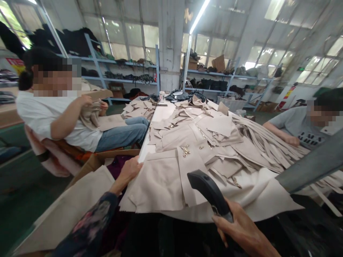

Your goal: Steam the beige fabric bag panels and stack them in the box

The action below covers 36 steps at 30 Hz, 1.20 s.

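Observation:
Beige fabric pieces [159, 178] lie flat at the near end of a white table [163, 113]. My left hand [130, 170] is at the table's left edge, fingers curled at the border of the fabric; whether it grips the cloth or the edge is hard to make out. Wrapped in my right hand [235, 221] is the handle of a black curved tool [207, 185], its broad end over the cloth. Small gold-coloured metal clasps [185, 150] lie on the fabric just beyond.
A seated person [50, 110] at the left handles beige cloth. Another person [302, 123] sits at the right, behind a grey post [316, 164]. Beige strips [262, 142] spread over the table's right side. A box [88, 166] stands lower left.

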Motion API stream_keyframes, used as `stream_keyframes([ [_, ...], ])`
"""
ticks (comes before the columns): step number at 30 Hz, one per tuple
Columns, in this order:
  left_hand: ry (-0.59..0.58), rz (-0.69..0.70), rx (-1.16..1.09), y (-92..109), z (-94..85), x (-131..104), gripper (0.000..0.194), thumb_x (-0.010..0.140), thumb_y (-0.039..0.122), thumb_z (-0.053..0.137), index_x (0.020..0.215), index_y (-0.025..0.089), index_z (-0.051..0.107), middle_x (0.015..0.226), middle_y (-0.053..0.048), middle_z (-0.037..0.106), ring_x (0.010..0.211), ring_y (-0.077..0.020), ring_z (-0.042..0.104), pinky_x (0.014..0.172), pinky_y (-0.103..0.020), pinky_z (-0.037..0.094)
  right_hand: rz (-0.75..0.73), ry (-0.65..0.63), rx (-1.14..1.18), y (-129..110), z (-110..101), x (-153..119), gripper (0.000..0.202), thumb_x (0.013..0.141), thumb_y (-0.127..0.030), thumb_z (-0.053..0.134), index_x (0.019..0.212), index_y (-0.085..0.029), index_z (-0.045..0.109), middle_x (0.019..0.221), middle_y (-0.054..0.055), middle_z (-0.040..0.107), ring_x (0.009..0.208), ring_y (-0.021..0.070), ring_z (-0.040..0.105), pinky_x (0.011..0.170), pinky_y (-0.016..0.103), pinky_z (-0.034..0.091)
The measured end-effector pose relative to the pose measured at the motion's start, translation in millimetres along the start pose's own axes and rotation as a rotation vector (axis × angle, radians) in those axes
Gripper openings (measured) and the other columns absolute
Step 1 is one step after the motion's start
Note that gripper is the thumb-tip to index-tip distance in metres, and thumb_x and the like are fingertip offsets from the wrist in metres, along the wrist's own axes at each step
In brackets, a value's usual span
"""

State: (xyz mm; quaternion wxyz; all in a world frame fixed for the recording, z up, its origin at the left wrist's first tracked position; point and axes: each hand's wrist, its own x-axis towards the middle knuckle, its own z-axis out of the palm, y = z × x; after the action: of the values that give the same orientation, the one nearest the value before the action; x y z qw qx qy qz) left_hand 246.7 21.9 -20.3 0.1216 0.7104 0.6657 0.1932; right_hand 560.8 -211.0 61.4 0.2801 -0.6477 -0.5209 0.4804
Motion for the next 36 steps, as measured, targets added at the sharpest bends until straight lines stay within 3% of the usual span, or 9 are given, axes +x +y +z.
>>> stream_keyframes([
  [3, -0.056, -0.170, 0.002, 20.1, 14.3, 18.5, 0.032, 0.071, 0.035, 0.055, 0.088, 0.010, 0.062, 0.098, -0.022, 0.065, 0.094, -0.0338, 0.061, 0.075, -0.036, 0.045, -0.011, -0.045, -0.024, -3.5, 2.7, 5.7, 0.008, 0.079, -0.024, 0.050, 0.077, -0.018, 0.044, 0.048, -0.007, 0.048, 0.040, 0.0091, 0.050, 0.040, 0.017, 0.041],
  [7, -0.068, -0.273, -0.093, 22.0, 16.7, 14.9, 0.035, 0.067, 0.032, 0.057, 0.091, 0.007, 0.062, 0.099, -0.026, 0.063, 0.099, -0.0423, 0.058, 0.076, -0.044, 0.044, -0.019, -0.119, -0.030, -9.6, 9.2, 19.5, 0.008, 0.077, -0.022, 0.051, 0.079, -0.018, 0.044, 0.047, -0.007, 0.049, 0.040, 0.0089, 0.049, 0.039, 0.017, 0.038],
  [11, -0.092, -0.214, -0.360, 18.3, 5.9, 0.8, 0.028, 0.066, 0.022, 0.054, 0.086, 0.008, 0.065, 0.090, -0.017, 0.068, 0.092, -0.0328, 0.063, 0.074, -0.036, 0.047, -0.049, -0.190, 0.014, -20.9, 18.5, 37.3, 0.007, 0.080, -0.022, 0.048, 0.084, -0.017, 0.046, 0.047, -0.007, 0.049, 0.040, 0.0087, 0.048, 0.039, 0.017, 0.039],
  [14, -0.065, -0.176, -0.621, 16.5, -1.1, -14.7, 0.037, 0.069, 0.022, 0.051, 0.101, 0.008, 0.064, 0.086, -0.010, 0.071, 0.082, -0.0229, 0.065, 0.071, -0.029, 0.050, -0.075, -0.230, 0.033, -34.4, 25.1, 48.1, 0.008, 0.080, -0.023, 0.049, 0.084, -0.016, 0.047, 0.051, -0.005, 0.053, 0.043, 0.0089, 0.050, 0.041, 0.017, 0.040],
  [17, -0.034, -0.192, -1.003, 16.6, -6.2, -32.5, 0.040, 0.065, 0.023, 0.061, 0.102, 0.009, 0.065, 0.081, -0.007, 0.071, 0.073, -0.0198, 0.065, 0.066, -0.027, 0.050, -0.088, -0.270, 0.031, -50.6, 33.5, 57.4, 0.011, 0.079, -0.023, 0.050, 0.087, -0.016, 0.048, 0.052, -0.005, 0.054, 0.044, 0.0093, 0.051, 0.041, 0.017, 0.041],
  [21, -0.115, -0.277, -1.331, 21.6, -14.6, -53.4, 0.035, 0.058, 0.025, 0.072, 0.090, 0.011, 0.070, 0.069, -0.004, 0.070, 0.063, -0.0198, 0.064, 0.059, -0.028, 0.049, -0.104, -0.325, 0.033, -70.5, 50.8, 69.3, 0.011, 0.077, -0.022, 0.050, 0.086, -0.016, 0.048, 0.051, -0.005, 0.054, 0.042, 0.0096, 0.051, 0.040, 0.018, 0.043],
  [29, -0.081, -0.153, -1.475, 35.7, -21.2, -89.9, 0.030, 0.063, 0.027, 0.074, 0.090, 0.014, 0.072, 0.076, -0.004, 0.070, 0.078, -0.0190, 0.064, 0.074, -0.027, 0.048, -0.212, -0.345, 0.073, -88.8, 79.0, 85.5, 0.011, 0.079, -0.026, 0.052, 0.083, -0.018, 0.046, 0.053, -0.004, 0.054, 0.044, 0.0091, 0.053, 0.042, 0.018, 0.046],
  [34, -0.034, -0.254, -1.598, 43.2, -16.6, -97.6, 0.032, 0.058, 0.025, 0.077, 0.088, 0.014, 0.071, 0.071, -0.003, 0.070, 0.072, -0.0192, 0.064, 0.066, -0.026, 0.049, -0.239, -0.171, 0.005, -100.0, 67.4, 79.4, 0.013, 0.080, -0.027, 0.052, 0.082, -0.017, 0.045, 0.053, -0.004, 0.052, 0.044, 0.0090, 0.052, 0.040, 0.017, 0.044],
  [36, -0.013, -0.267, -1.620, 44.7, -15.5, -96.8, 0.033, 0.056, 0.023, 0.078, 0.087, 0.013, 0.071, 0.072, -0.003, 0.070, 0.071, -0.0189, 0.064, 0.066, -0.026, 0.049, -0.235, -0.173, -0.024, -98.5, 60.4, 70.3, 0.012, 0.080, -0.027, 0.051, 0.080, -0.017, 0.045, 0.053, -0.004, 0.053, 0.043, 0.0087, 0.052, 0.040, 0.017, 0.044],
])
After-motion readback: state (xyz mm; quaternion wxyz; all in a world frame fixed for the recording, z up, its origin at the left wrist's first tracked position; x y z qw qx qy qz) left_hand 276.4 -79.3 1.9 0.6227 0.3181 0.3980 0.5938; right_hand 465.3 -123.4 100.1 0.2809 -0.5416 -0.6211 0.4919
